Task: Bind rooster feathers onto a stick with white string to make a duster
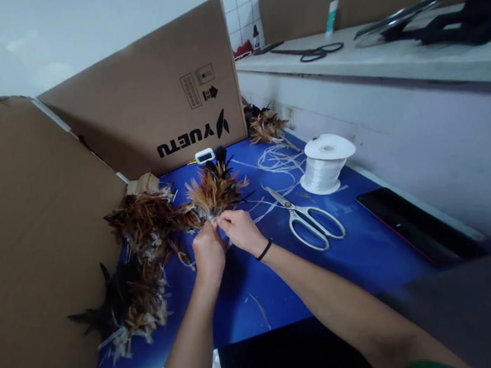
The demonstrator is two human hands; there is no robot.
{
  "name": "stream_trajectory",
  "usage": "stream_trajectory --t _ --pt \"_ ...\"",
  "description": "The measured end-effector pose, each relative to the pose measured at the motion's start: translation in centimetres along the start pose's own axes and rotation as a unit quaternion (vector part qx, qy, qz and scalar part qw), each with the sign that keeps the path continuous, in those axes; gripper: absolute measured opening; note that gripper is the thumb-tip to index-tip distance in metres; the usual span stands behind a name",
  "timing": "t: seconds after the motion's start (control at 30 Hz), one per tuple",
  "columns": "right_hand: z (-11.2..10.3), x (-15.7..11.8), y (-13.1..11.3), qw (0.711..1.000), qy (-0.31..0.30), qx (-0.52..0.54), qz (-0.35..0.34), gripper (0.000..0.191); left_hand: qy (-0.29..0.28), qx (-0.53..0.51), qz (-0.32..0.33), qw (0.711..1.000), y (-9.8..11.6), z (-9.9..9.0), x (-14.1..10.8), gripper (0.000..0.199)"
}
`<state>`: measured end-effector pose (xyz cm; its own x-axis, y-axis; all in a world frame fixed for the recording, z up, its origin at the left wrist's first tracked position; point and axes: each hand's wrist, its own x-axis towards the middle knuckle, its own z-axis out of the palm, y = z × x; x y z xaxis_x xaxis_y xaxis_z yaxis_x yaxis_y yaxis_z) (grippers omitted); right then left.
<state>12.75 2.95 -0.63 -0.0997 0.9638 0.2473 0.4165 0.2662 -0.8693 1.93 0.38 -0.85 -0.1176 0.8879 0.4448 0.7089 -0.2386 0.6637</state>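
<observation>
Both hands meet near the middle of the blue table (281, 293), at the base of a fan of brown and black feathers (214, 189). My left hand (209, 251) is closed around the whitish lower end of this bunch. Close beside it, my right hand (243, 231) is pinched at the same spot, where a thin white string seems to run; what its fingertips hold is too small to make out. Silver scissors (306, 218) lie partly open to the right of my right hand. Behind them stands a spool of white ribbon (327, 163), with loose strands (276, 165) beside it.
Heaps of brown feathers (142, 220) and black feathers (122, 294) lie at the left against a cardboard wall (32, 234). A small white device (205, 156) sits at the back. A black phone (416, 226) lies at the right, below a ledge (369, 61) with dark scissors (316, 51).
</observation>
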Motion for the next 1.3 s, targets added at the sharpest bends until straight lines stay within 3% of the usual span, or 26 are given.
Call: stream_trajectory --t 0.17,0.37,0.47,0.6,0.73,0.87,0.93,1.0,1.07,1.13,1.23,1.3 --pt "-0.4 0.3 -0.1 1.0 0.001 0.002 0.021 0.028 -0.003 0.164 -0.015 0.986 1.0 0.7 -0.5 0.008" --pt "0.3 0.8 0.9 0.993 0.033 0.069 0.086 0.043 -0.046 0.422 0.038 0.905 1.0 1.7 -1.2 0.033" --pt "0.8 0.9 1.5 0.988 0.051 0.112 0.091 0.042 -0.041 0.455 0.064 0.887 1.0 1.9 -1.5 0.037" --pt "0.8 0.8 1.4 0.986 0.067 0.124 0.088 0.04 -0.025 0.445 0.089 0.891 1.0 2.1 -1.8 0.04" --pt "0.4 0.7 0.8 0.986 0.067 0.134 0.072 0.04 0.014 0.355 0.102 0.929 1.3 1.8 -1.8 0.041" --pt "0.0 0.6 0.4 0.98 0.071 0.171 0.066 0.037 0.053 0.196 0.094 0.975 1.9 1.0 -1.6 0.037" --pt "-0.2 0.5 0.2 0.977 0.076 0.187 0.064 0.036 0.047 0.093 0.044 0.994 2.3 0.5 -1.3 0.033" --pt "-0.4 0.4 0.0 0.976 0.079 0.197 0.05 0.035 0.032 -0.044 -0.05 0.997 2.5 0.1 -0.8 0.03" --pt "-0.6 0.3 -0.3 0.973 0.07 0.216 0.038 0.035 0.0 -0.2 -0.155 0.967 2.6 -0.2 -0.2 0.028" --pt "-0.8 0.1 -0.5 0.965 0.038 0.255 0.044 0.035 -0.068 -0.323 -0.227 0.916 2.7 -0.7 0.4 0.032" --pt "-1.1 0.0 -0.6 0.956 -0.002 0.291 0.046 0.035 -0.184 -0.414 -0.261 0.853 2.8 -1.4 1.1 0.038" --pt "-1.2 0.0 -0.6 0.957 -0.004 0.289 0.03 0.035 -0.219 -0.442 -0.262 0.829 2.8 -1.8 1.3 0.037"
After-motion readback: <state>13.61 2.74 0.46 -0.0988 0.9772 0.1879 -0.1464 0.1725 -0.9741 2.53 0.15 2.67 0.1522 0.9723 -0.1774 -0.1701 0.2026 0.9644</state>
